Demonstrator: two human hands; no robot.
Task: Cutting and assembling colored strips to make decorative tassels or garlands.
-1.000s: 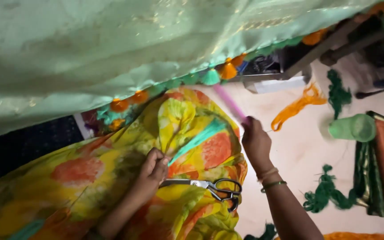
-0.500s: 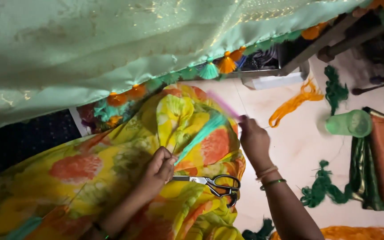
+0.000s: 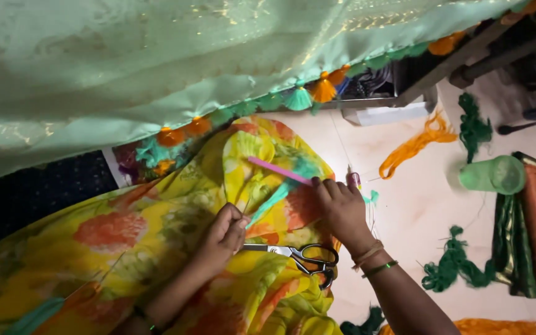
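Both forearms are showing bare, with no sleeves reaching into view. The right hand [image 3: 341,209] is wearing two ornaments at its wrist: a pale tan thread band wound round a few times, and just behind it a thin dark green bangle. The left hand [image 3: 223,234] is wearing a dark, narrow bangle further up its forearm, partly hidden.

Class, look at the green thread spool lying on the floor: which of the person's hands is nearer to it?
The right hand. It lies on the yellow cloth, nearer the green thread spool; the left hand sits farther away, beyond the scissors.
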